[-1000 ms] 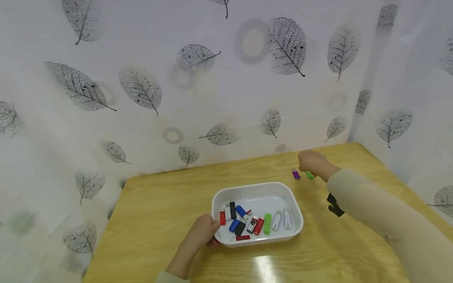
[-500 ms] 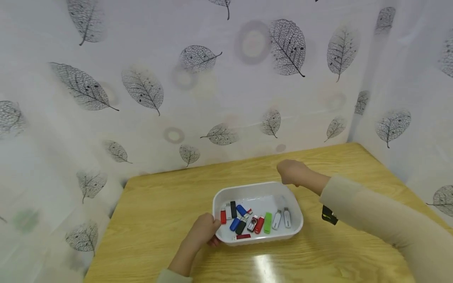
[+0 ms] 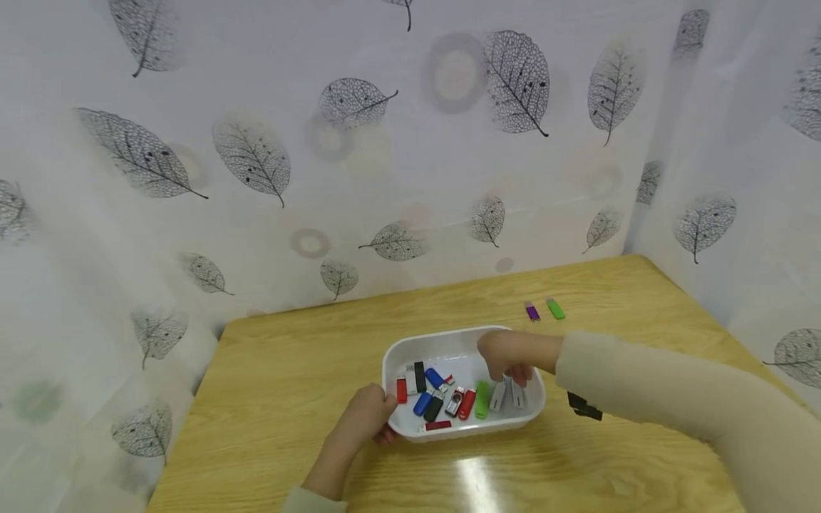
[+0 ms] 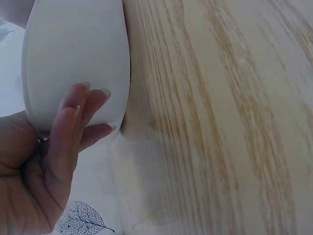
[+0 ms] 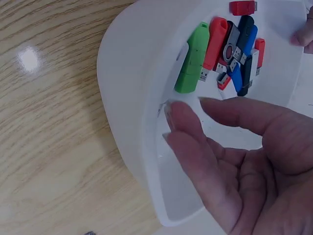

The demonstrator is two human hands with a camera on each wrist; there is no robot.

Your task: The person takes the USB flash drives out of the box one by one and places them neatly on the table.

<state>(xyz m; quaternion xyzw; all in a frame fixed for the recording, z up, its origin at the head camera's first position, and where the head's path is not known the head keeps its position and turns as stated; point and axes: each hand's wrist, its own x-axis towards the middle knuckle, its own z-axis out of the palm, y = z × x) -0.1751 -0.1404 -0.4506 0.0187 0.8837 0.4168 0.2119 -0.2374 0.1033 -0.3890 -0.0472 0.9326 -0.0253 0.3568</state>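
Note:
A white plastic tray (image 3: pixel 442 343) holds several USB flash drives. My left hand (image 3: pixel 367 413) grips its left end; in the left wrist view, fingers of this hand (image 4: pixel 58 152) lie under the tray wall. My right hand (image 3: pixel 503 350) is over the tray's right part, by a white flash drive (image 3: pixel 497 396). In the right wrist view, thumb and fingers of that hand (image 5: pixel 234 161) stand apart, nothing visible between them. A green flash drive (image 5: pixel 194 61) and a red one (image 5: pixel 215 44) lie ahead of the fingertips. The white drives are mostly hidden there.
Behind the tray at the right, a purple flash drive (image 3: pixel 532 311) and a second green one (image 3: pixel 555 308) lie side by side on the wooden table (image 3: pixel 288 370). A leaf-printed curtain (image 3: pixel 436 164) bounds the table's back and sides. A black wrist device (image 3: pixel 584 406) shows below the right sleeve.
My right hand has come left and toward me, from above the loose green drive, past the tray's back corner, into the tray. Purple and green drives now show fully. The left hand stays put.

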